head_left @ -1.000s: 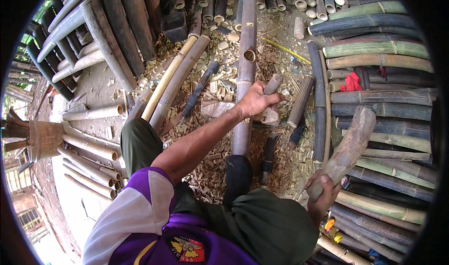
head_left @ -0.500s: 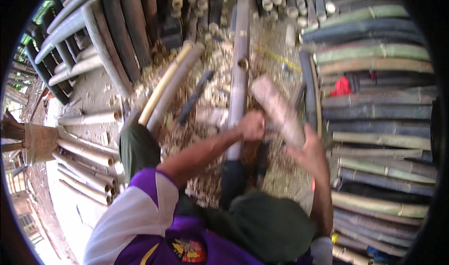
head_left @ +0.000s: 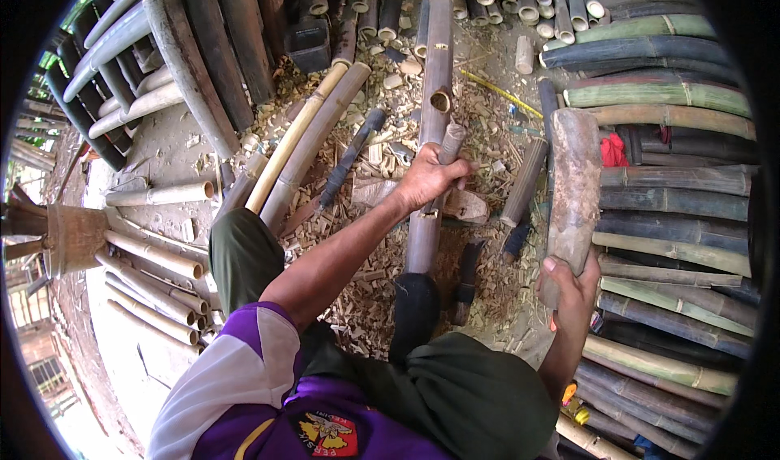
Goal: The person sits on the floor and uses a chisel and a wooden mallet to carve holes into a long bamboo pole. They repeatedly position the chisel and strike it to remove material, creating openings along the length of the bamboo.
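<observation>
A long bamboo pole (head_left: pixel 420 245) runs away from me between my legs, with a round hole cut in its upper side. My left hand (head_left: pixel 431 175) is closed around the wooden handle of a chisel (head_left: pixel 452 141) over the pole; its blade is hidden by the hand. Just below that hand, a small notch shows in the pole. On the right, my right hand (head_left: pixel 571 283) grips the lower end of a thick wooden mallet (head_left: pixel 574 180), which is raised upright and apart from the chisel. A wood block (head_left: pixel 467 206) lies beneath the pole.
Wood chips (head_left: pixel 357 277) cover the ground. Two bamboo lengths (head_left: pixel 313 143) and a dark-wrapped tool (head_left: pixel 351 158) lie left of the pole. Right of it are a short grooved piece (head_left: pixel 524 182) and a yellow tape measure (head_left: pixel 504 94). Stacked bamboo (head_left: pixel 666 200) lines the right side.
The mallet has swung away to the right and stands more upright, farther from my left hand. My left hand has moved up a little, and the chisel handle now shows.
</observation>
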`<action>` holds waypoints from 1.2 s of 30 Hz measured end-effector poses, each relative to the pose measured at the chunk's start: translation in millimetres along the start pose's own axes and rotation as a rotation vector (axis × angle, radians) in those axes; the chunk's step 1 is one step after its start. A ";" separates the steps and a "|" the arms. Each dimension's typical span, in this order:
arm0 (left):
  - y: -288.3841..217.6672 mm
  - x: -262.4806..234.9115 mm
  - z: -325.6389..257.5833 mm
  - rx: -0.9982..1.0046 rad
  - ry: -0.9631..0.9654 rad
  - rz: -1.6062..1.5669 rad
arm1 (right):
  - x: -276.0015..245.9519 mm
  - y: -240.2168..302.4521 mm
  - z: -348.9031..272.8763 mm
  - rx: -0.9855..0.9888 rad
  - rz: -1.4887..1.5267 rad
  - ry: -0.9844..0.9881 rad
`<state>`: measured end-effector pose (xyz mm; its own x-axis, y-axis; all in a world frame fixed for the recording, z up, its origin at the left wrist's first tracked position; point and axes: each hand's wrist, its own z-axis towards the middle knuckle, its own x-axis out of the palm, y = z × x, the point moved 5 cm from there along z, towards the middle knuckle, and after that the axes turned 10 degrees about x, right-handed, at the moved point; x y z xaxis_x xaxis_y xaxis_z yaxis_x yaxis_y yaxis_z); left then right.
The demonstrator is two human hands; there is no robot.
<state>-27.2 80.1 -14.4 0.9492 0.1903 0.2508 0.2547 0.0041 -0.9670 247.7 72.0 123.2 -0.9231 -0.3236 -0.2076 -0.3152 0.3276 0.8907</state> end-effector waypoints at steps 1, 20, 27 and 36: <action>-1.1 0.2 0.4 0.004 -0.003 0.013 | 1.5 0.4 -0.1 0.009 0.000 0.002; 90.1 -128.3 -57.4 -0.433 -0.629 0.002 | 33.5 -140.7 -1.5 0.441 0.184 0.042; 19.0 -37.4 20.4 -0.299 -0.427 -0.397 | 44.8 -151.1 131.9 0.247 0.031 0.086; 72.7 34.7 90.9 -0.430 -0.456 -0.284 | 48.5 -103.9 215.8 -0.023 -0.527 -0.105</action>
<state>7.4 176.2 -80.1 0.6862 0.6339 0.3569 0.6222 -0.2573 -0.7394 188.2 213.8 -66.7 -0.6582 -0.3480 -0.6676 -0.7382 0.1242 0.6631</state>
